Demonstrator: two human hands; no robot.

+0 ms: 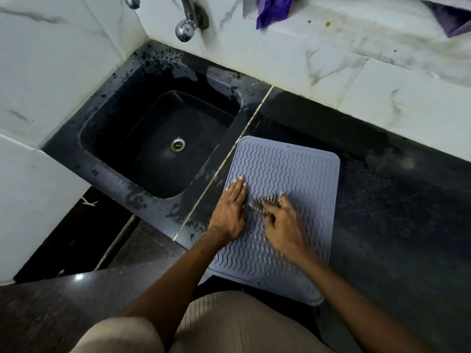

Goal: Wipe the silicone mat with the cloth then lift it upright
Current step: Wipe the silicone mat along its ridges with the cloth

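Note:
A grey silicone mat (293, 171) with wavy ridges lies flat on the black counter, right of the sink. My left hand (230, 207) presses flat on the mat's left side with straight fingers. My right hand (283, 225) sits just beside it on the mat, fingers curled round a small striped cloth (267, 202). The cloth is blurred and mostly hidden under that hand. The mat's near edge hangs slightly over the counter front.
A black sink (158, 138) with a steel drain lies to the left, under a chrome tap (186, 26). The black counter (395, 212) stretches right. A purple cloth (272, 8) hangs on the marble ledge behind. Marble walls close in the left and back.

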